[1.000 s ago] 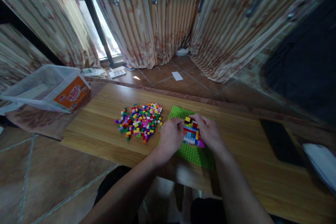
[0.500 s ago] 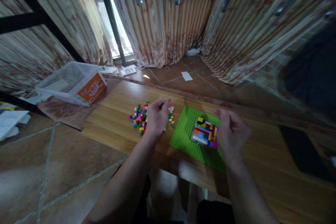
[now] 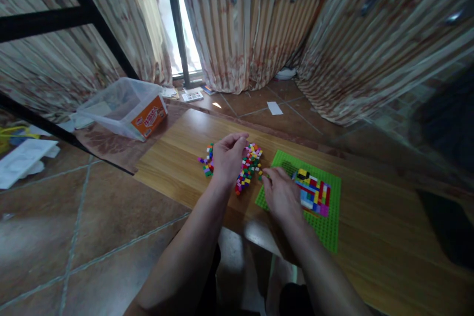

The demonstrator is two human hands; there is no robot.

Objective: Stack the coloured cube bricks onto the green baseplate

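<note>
The brick assembly [image 3: 314,192] sat on the green studded baseplate [image 3: 334,207], toward the right of the plate's middle. Yellow and black bricks stood at the assembly's far left corner; red, blue and white pieces filled the middle, and magenta pieces occupied the near right corner. The right hand [image 3: 283,192] was positioned over the left part of the baseplate, just left of the assembly, with its fingers curled toward the loose bricks [image 3: 249,170]. The left hand [image 3: 229,158] was positioned over the loose bricks and hid part of them, its thumb and forefinger brought close together. The two hands were apart; whether either gripped a brick could not be told. The loose bricks, of mixed colors, lay in a spread pile to the left of the baseplate. Baseplate and pile both rested on the wooden worktop [image 3: 174,158], and a dark flat object [image 3: 444,227] lay at its right end. Beyond the worktop's far left end stood a clear plastic bin [image 3: 140,93] bearing an orange label [image 3: 150,116]. A white sheet [image 3: 274,108] lay on the tiled floor [image 3: 122,217] beyond the far edge, in front of striped curtains [image 3: 229,34].
</note>
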